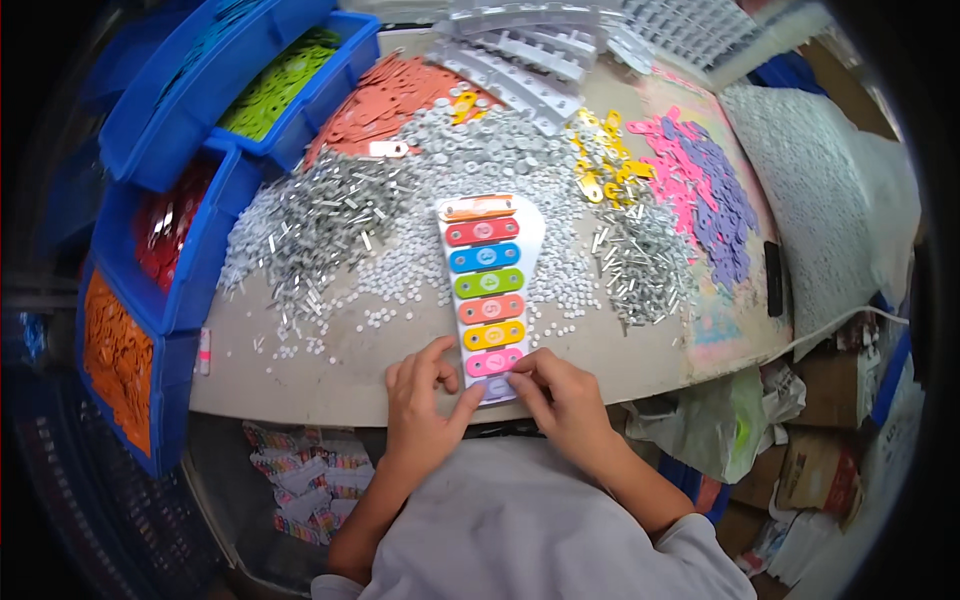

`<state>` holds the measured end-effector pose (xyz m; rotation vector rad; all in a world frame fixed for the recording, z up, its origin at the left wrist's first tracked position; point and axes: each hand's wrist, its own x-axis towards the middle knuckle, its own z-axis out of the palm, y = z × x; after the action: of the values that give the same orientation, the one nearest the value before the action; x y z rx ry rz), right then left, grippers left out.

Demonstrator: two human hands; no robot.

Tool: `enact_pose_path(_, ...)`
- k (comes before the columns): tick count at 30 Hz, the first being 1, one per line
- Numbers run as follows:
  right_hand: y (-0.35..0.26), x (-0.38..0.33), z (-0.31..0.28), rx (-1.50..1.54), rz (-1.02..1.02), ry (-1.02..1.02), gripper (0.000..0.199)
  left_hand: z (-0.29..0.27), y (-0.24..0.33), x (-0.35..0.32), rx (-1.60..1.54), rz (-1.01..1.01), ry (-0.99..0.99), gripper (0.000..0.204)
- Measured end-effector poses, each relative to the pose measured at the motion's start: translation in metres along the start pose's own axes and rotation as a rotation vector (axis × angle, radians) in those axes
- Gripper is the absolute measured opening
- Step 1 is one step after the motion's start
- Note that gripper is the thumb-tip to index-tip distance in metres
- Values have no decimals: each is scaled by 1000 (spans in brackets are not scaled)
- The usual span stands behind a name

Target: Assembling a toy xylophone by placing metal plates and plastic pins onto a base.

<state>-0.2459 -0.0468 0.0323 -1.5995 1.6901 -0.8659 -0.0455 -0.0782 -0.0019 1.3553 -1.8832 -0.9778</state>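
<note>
Pressing with both hands, I work at the near end of a toy xylophone that lies flat on the desk, right at its front edge. My left hand has its grip closed on the lower left corner of the white board, with the fingers touching the purple bar at the bottom. My right hand grips the same end from the other side, fingertips pinching on that purple bar just under the pink bar. Above them the other bars go up in a row: yellow, salmon, green, blue, red and orange at the far end.

Around the toy lie heaps of small white round pieces and two piles of short metal pins. To the right are yellow plates and pink and purple plates. To the left stand blue bins with green, red and orange plates. White plastic boards lie stacked at the far side.
</note>
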Motion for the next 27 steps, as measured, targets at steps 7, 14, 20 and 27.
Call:
enact_pose_path(7,29,-8,-8,203,173,-90,20,7,-1,-2,-71,-66,-24,68)
enact_pose_path(14,74,-20,-55,-223,-202,483,16,-12,-42,-13,-184,-94,266,43)
enact_pose_path(20,103,-31,-60,-456,-305,490,16,-19,-57,-6,81,-91,474,16)
enact_pose_path(27,99,-28,-58,-539,-285,473,17,-26,-32,2,266,187,156,12)
